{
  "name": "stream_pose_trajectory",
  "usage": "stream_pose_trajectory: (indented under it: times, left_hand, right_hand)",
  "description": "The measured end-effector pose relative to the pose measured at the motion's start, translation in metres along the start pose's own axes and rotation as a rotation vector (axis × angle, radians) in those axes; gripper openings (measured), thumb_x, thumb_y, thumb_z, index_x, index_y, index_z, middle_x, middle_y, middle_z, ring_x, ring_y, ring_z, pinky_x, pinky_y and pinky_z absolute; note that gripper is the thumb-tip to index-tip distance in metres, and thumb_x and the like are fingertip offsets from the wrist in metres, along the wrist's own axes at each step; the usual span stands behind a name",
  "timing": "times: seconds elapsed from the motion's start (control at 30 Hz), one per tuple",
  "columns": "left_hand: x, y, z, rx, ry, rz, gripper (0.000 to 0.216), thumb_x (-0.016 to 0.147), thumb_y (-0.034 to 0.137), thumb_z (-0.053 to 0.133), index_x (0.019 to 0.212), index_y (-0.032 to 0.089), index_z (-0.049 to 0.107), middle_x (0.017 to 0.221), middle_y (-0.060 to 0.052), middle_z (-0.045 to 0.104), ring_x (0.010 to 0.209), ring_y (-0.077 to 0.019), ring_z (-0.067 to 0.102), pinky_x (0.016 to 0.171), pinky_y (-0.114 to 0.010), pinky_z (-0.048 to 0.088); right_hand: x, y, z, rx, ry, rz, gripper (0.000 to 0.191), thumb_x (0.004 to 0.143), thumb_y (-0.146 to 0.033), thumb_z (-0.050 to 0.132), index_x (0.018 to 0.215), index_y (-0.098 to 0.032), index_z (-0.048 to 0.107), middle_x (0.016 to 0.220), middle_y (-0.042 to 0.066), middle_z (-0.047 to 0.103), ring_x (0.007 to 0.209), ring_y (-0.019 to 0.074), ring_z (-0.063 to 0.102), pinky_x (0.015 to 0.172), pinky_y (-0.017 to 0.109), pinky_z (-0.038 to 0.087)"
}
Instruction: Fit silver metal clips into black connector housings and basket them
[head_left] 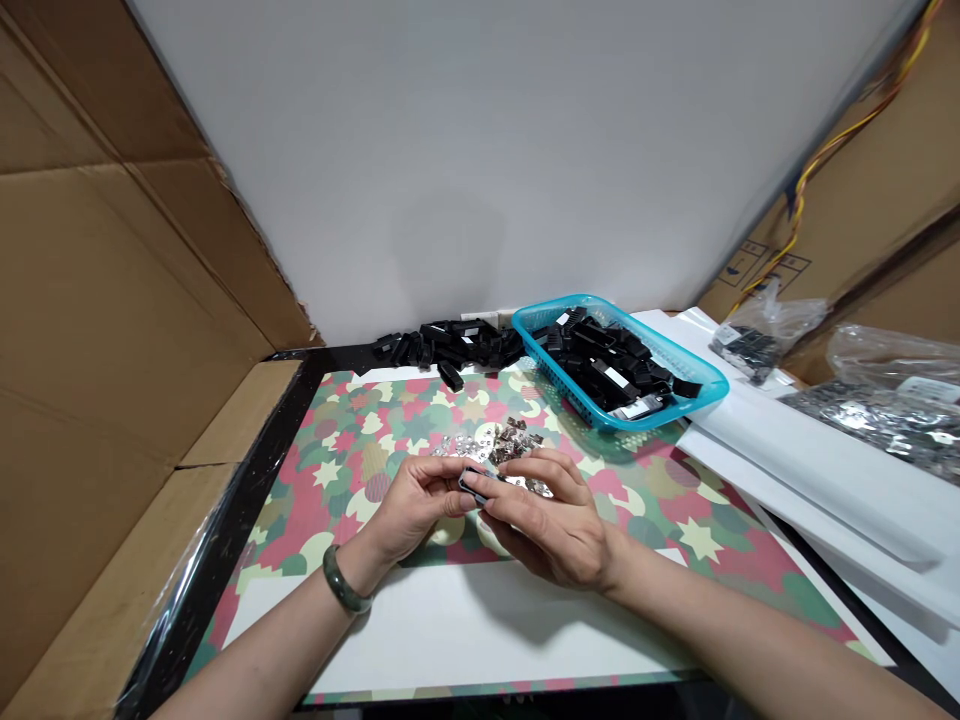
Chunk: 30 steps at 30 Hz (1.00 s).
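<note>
On the far left we have a cardboard wall [112, 300], well apart from the blue basket [615, 424] that we take our bearings from. Next comes the dark edge of the tabletop [274, 440], left of the basket too. In we go to the left hand [416, 505], in front and to the left of the basket, a bracelet [346, 580] on its wrist; its thumb and fingers pinch a small dark piece [472, 484]. Behind, left of the basket, lies a heap of black parts [457, 342], probably pushed back to keep the working spot free.

And the piece itself! It's up in front of the basket, to its left, its long axis seemingly running sideways, one end pointing left; the other we can't see under the fingers. Loose metal bits [516, 440] lie just beyond it, presumably kept within easy reach. The right hand [559, 520], nearer us than the basket, grips the piece as well, likely because something so small needs steadying from both sides. The basket brims with more black parts, and right of it sit plastic bags [870, 400].
</note>
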<state>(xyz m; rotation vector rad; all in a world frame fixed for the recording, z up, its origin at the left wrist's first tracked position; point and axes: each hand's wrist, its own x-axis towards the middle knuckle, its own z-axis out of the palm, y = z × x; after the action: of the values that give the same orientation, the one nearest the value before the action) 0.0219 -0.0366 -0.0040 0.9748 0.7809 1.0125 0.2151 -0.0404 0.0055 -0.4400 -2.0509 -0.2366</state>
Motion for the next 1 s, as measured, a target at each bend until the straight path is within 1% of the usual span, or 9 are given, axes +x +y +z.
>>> stream_pose_trajectory:
  times: [0.17, 0.4, 0.57, 0.67, 0.8, 0.9, 1.0]
  left_hand:
    - [-0.0002, 0.0003, 0.0002, 0.003, -0.003, 0.005, 0.031, 0.057, 0.029, 0.091, 0.083, 0.018, 0.079, 0.074, -0.002, 0.071, 0.065, -0.0106, 0.062, 0.062, -0.02, 0.051]
    - [-0.0017, 0.0, -0.0012, 0.054, 0.005, 0.016, 0.031, 0.058, 0.03, 0.091, 0.084, 0.017, 0.08, 0.073, -0.003, 0.072, 0.065, -0.0114, 0.061, 0.063, -0.022, 0.05]
    - [-0.0037, 0.0028, -0.0028, 0.082, 0.057, -0.009, 0.034, 0.056, 0.031, 0.091, 0.085, 0.017, 0.08, 0.071, -0.003, 0.072, 0.062, -0.0122, 0.06, 0.06, -0.024, 0.051]
    - [-0.0046, 0.0052, -0.0029, 0.101, 0.071, -0.014, 0.034, 0.057, 0.031, 0.091, 0.086, 0.017, 0.08, 0.072, -0.004, 0.072, 0.061, -0.0127, 0.061, 0.059, -0.024, 0.053]
    - [-0.0054, 0.0061, -0.0025, 0.148, 0.071, 0.014, 0.033, 0.06, 0.031, 0.089, 0.088, 0.016, 0.079, 0.074, -0.005, 0.073, 0.064, -0.0144, 0.063, 0.061, -0.026, 0.055]
    - [-0.0056, 0.0059, -0.0024, 0.177, 0.074, 0.042, 0.034, 0.059, 0.031, 0.09, 0.087, 0.015, 0.08, 0.074, -0.005, 0.073, 0.064, -0.0148, 0.063, 0.061, -0.027, 0.055]
    - [-0.0052, 0.0059, -0.0025, 0.2, 0.08, 0.05, 0.032, 0.059, 0.031, 0.089, 0.086, 0.015, 0.08, 0.075, -0.006, 0.074, 0.064, -0.0152, 0.064, 0.059, -0.027, 0.057]
  right_hand:
    - [0.001, -0.0005, 0.0003, 0.007, 0.009, 0.005, 0.017, 0.083, -0.01, 0.064, 0.099, -0.016, 0.066, 0.105, 0.006, 0.077, 0.093, 0.0205, 0.064, 0.08, 0.036, 0.05]
    - [0.0035, -0.0043, -0.0006, 0.021, 0.003, 0.04, 0.017, 0.089, -0.011, 0.06, 0.103, -0.017, 0.066, 0.103, 0.005, 0.077, 0.096, 0.0177, 0.066, 0.083, 0.034, 0.049]
    - [0.0056, -0.0045, -0.0002, 0.044, -0.006, 0.053, 0.025, 0.092, -0.012, 0.056, 0.116, -0.015, 0.062, 0.102, 0.006, 0.077, 0.092, 0.0182, 0.065, 0.081, 0.034, 0.048]
    - [0.0055, -0.0028, 0.0011, 0.087, -0.03, 0.069, 0.031, 0.091, -0.013, 0.057, 0.122, -0.014, 0.059, 0.103, 0.007, 0.076, 0.09, 0.0192, 0.064, 0.079, 0.035, 0.049]
    - [0.0045, -0.0014, 0.0021, 0.119, -0.048, 0.121, 0.039, 0.09, -0.013, 0.059, 0.128, -0.016, 0.056, 0.096, 0.006, 0.075, 0.09, 0.0193, 0.064, 0.079, 0.034, 0.049]
    - [0.005, -0.001, 0.0016, 0.128, -0.057, 0.132, 0.039, 0.091, -0.013, 0.058, 0.129, -0.017, 0.056, 0.092, 0.005, 0.074, 0.09, 0.0182, 0.063, 0.079, 0.033, 0.049]
    - [0.0059, -0.0002, 0.0009, 0.129, -0.055, 0.122, 0.037, 0.091, -0.014, 0.058, 0.127, -0.017, 0.057, 0.093, 0.005, 0.074, 0.09, 0.0181, 0.063, 0.079, 0.033, 0.049]
